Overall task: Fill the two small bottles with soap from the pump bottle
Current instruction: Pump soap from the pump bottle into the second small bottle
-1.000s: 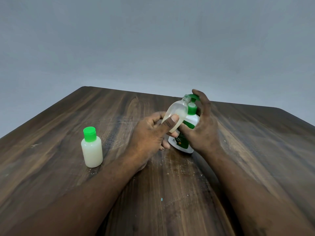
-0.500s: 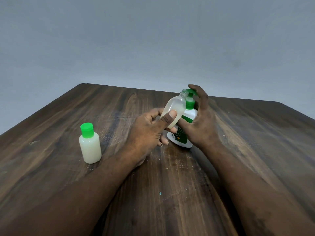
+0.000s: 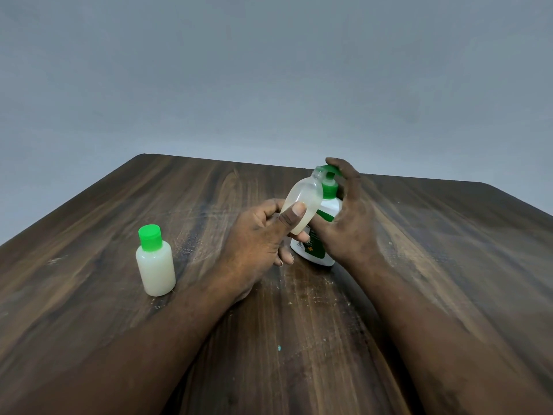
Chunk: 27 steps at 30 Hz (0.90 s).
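Left hand (image 3: 260,238) is gripping the uncapped small bottle (image 3: 300,202) by its body, tilting its open neck up at the green pump head (image 3: 330,170) of the pump bottle (image 3: 312,250), which is standing on the table (image 3: 119,324). Right hand (image 3: 350,226) is wrapping round the pump bottle, one finger lying on the pump head. Capped small bottle (image 3: 155,265), holding whitish soap, is standing upright well to the left.

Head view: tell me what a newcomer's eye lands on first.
In the centre, the left hand tilts an uncapped small bottle up to the spout of the pump bottle, which the right hand grips with a finger on its green head. To the left stands a capped small bottle, full of whitish soap.
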### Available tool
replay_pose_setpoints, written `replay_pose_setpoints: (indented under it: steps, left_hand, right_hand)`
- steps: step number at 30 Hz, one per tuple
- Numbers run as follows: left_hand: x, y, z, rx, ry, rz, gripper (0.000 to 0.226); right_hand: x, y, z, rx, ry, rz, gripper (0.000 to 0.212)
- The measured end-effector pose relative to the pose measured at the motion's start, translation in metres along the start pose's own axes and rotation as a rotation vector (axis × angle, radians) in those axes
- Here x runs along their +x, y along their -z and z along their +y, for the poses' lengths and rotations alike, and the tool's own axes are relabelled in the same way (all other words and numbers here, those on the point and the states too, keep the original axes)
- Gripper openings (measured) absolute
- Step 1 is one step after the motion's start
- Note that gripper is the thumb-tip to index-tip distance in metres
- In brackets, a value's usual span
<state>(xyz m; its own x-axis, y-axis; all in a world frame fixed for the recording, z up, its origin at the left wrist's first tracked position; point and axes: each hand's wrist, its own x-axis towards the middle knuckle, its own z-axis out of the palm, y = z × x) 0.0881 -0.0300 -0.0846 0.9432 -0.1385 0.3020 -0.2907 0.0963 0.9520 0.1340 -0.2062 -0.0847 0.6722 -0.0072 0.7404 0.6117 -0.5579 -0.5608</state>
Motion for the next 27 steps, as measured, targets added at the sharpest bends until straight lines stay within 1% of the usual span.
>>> replay_pose_setpoints:
  steps: [3,6,12,18,21,23,27]
  left_hand:
    - [0.0002,-0.0013,0.0014,-0.009,-0.012,0.002,0.041]
    - [0.0006,-0.0015,0.0017,-0.009,-0.016,0.006,0.042]
    - [0.0004,0.0006,-0.0013,0.007,-0.003,0.000,0.040]
    - [0.0007,-0.0014,0.0019,-0.010,-0.010,0.000,0.041]
    - [0.0009,-0.0013,0.0016,-0.006,-0.011,0.002,0.042]
    - [0.0014,-0.0006,0.0018,-0.008,-0.012,0.004,0.042]
    - [0.0004,0.0012,-0.0007,0.013,-0.004,-0.017,0.040]
  right_hand:
    - [0.0004,0.0010,0.0001,-0.002,-0.004,-0.016,0.090]
    - [0.0012,0.0011,-0.0004,-0.015,0.001,-0.019,0.091]
    - [0.0007,-0.0001,-0.0006,-0.011,-0.016,-0.005,0.076]
    - [0.0006,-0.0006,-0.0022,-0.017,-0.020,-0.011,0.091]
    - [0.0005,-0.0006,-0.0014,-0.040,-0.012,-0.015,0.093]
    - [0.0004,-0.0009,-0.0014,-0.023,-0.014,-0.007,0.090]
    - [0.0015,-0.0007,-0.0022,-0.033,-0.021,-0.002,0.076]
